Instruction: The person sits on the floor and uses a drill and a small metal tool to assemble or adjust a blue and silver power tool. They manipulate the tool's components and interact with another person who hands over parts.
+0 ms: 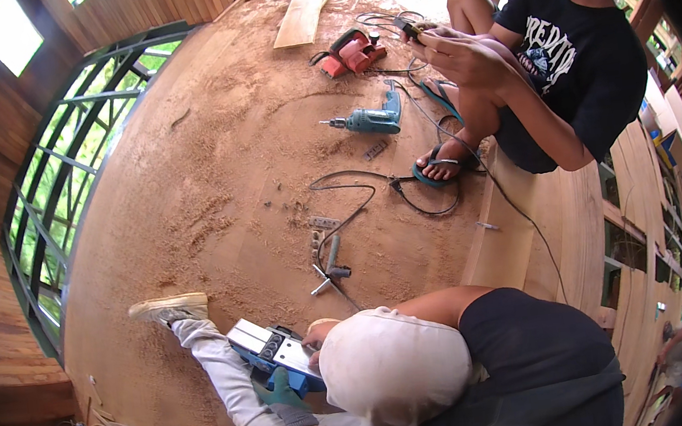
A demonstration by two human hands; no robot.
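Neither of my hands shows in the head view. Close below me, a person in a white cap (396,366) and dark shirt bends over a blue electric planer (293,384), turned so its pale flat sole faces up. That person's green-gloved hand (282,396) grips the planer's side. Their other hand (319,333) is at the sole's near end, partly hidden by the cap. A second person in a black T-shirt (594,75) sits at the upper right, holding a small dark object (406,27) in both hands; its kind is unclear.
Sawdust covers the wooden floor (153,260). A teal corded drill (372,119) and a red power tool (355,51) lie near the seated person. Loose cables (354,176) and a T-handled tool (321,281) lie mid-floor. Planks (557,222) run along the right; a metal-framed opening (59,178) is at left.
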